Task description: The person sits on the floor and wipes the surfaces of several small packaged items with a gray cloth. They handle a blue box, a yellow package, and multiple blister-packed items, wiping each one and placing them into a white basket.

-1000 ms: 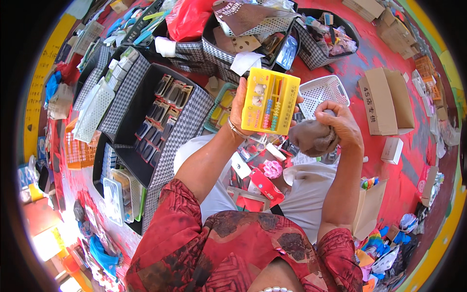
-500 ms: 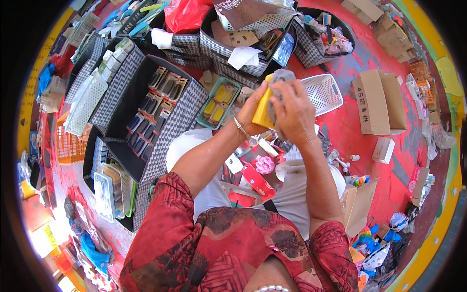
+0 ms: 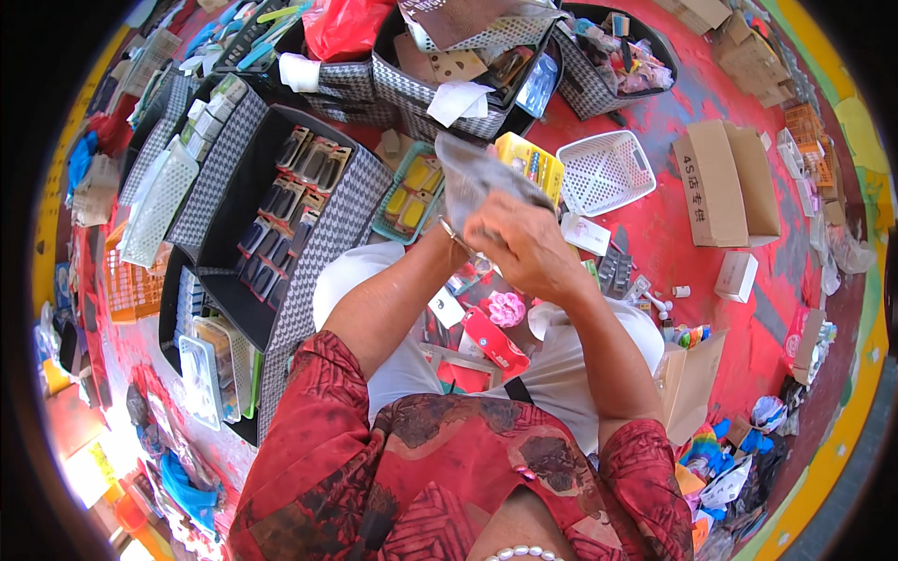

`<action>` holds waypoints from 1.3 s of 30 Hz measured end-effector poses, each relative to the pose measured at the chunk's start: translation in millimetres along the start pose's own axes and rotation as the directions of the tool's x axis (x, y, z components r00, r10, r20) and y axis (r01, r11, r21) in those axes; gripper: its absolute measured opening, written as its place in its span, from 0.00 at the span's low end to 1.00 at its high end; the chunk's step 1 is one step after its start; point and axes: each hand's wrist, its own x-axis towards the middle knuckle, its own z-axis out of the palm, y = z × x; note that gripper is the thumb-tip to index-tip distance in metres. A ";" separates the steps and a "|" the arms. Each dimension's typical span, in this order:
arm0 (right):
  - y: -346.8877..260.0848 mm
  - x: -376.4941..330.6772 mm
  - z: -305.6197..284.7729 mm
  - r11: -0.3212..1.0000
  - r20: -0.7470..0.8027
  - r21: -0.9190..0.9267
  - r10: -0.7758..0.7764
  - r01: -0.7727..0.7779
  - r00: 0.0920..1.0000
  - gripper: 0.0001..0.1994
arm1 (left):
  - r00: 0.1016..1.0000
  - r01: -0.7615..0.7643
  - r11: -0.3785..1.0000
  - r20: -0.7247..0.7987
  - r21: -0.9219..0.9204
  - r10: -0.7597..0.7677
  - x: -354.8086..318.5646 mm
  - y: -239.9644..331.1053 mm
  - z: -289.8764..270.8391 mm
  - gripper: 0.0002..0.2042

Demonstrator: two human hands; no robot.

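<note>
The red floor [image 3: 739, 327] is crowded with goods: a long black checked tray [image 3: 281, 215] of carded items on the left, a brown carton [image 3: 725, 182] at the right, and a white lattice basket [image 3: 606, 171] just far of the hands. Against all that, the change is in the middle. A second ago the yellow tray [image 3: 531, 161] stood face-on in the left hand with the right hand low beside it holding a grey cloth [image 3: 477, 178]; now the cloth is drawn up over the tray so that only its far right end shows. The right hand [image 3: 524, 245] lies fingers curled over the cloth, pressing it against the tray. The left hand [image 3: 460, 224] is mostly hidden behind cloth and right hand, so I cannot tell its grip, though its bangled wrist sits just under the tray. Judging by this, the wiping of the yellow tray is under way, held near chest height above the lap.
</note>
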 end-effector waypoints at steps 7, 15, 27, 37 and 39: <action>17.5 -27.8 -83.9 0.673 -0.290 0.654 0.644 -0.345 0.708 0.06 | 1.000 -0.007 1.000 0.018 -0.010 0.008 -17.9 4.6 25.0 0.44; 34.4 -14.7 -84.7 0.532 -0.524 0.822 0.566 0.205 0.636 0.04 | 0.977 -0.006 0.981 0.211 0.195 -0.036 -21.2 -2.4 17.9 0.35; 48.6 -17.1 -48.5 0.855 0.018 0.041 0.516 -0.516 0.856 0.12 | 0.979 0.153 0.925 0.073 0.348 -0.190 -23.8 -40.6 15.4 0.27; 76.0 -37.4 -84.5 0.635 -0.492 0.500 0.768 -0.589 0.410 0.11 | 0.990 -0.130 0.972 0.071 0.193 0.119 -32.8 10.8 20.7 0.23; 70.3 -26.5 -75.9 0.640 -0.464 0.676 0.755 -0.366 0.464 0.11 | 0.985 -0.171 0.976 0.018 0.135 0.170 -30.9 9.5 19.7 0.23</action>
